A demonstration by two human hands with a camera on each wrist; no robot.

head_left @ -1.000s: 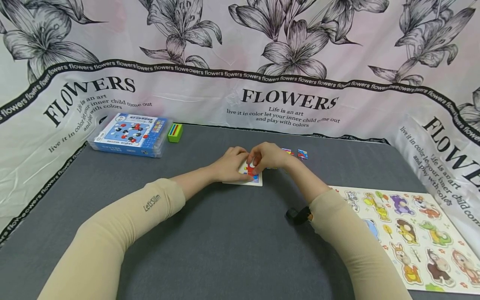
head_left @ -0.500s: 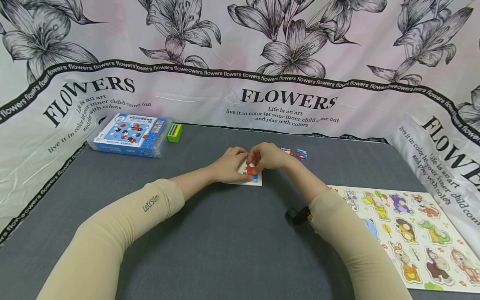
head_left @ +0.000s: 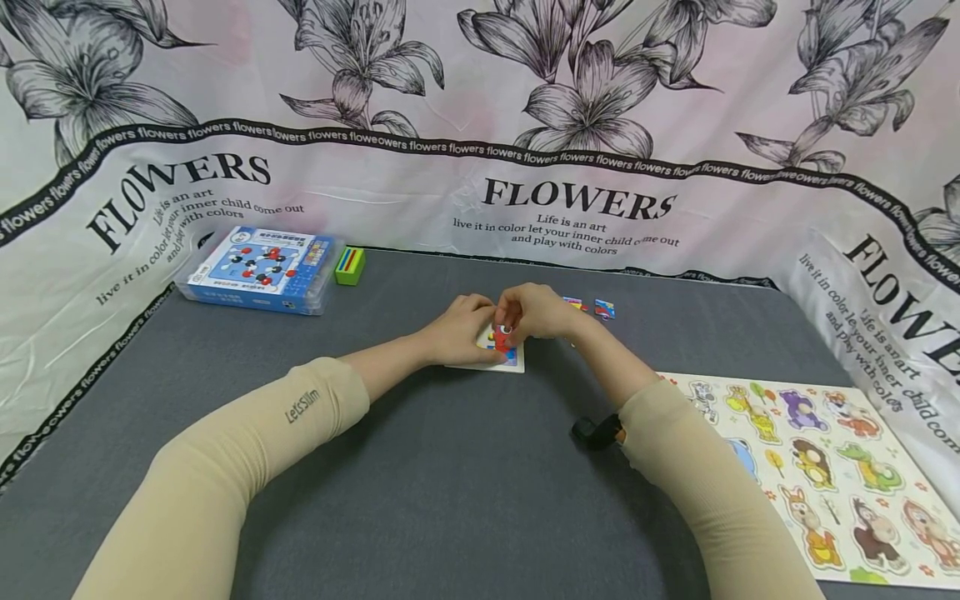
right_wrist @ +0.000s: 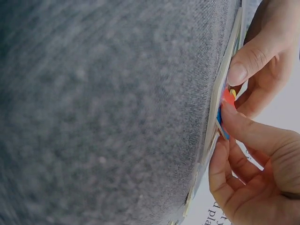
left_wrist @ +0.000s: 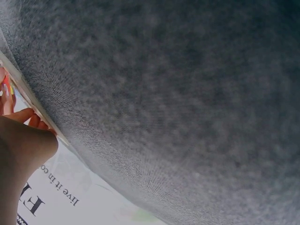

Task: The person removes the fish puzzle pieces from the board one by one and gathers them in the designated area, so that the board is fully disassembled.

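A small white-edged puzzle board [head_left: 517, 366] lies on the grey table under both hands. My left hand [head_left: 459, 328] grips it from the left, the thumb along its near side; part of the board is hidden beneath the palm. My right hand [head_left: 542, 311] pinches a red puzzle piece [head_left: 502, 337] between thumb and fingers over the board. In the right wrist view, the red piece [right_wrist: 228, 97] shows between the two thumbs, with blue and yellow patches beside it. The left wrist view catches only part of the left hand [left_wrist: 28, 136] at the board's edge.
Loose puzzle pieces [head_left: 604, 309] lie behind the right hand. A large animal puzzle board [head_left: 776, 457] is at the right, partly under the right forearm. A blue boxed set [head_left: 258, 271] and a small green box [head_left: 350, 266] stand at the back left. A flower-printed cloth [head_left: 420, 196] hangs behind.
The red piece now looks tilted up a little in the right hand's fingers, where it appeared flatter before. The left hand has stayed in place on the board.
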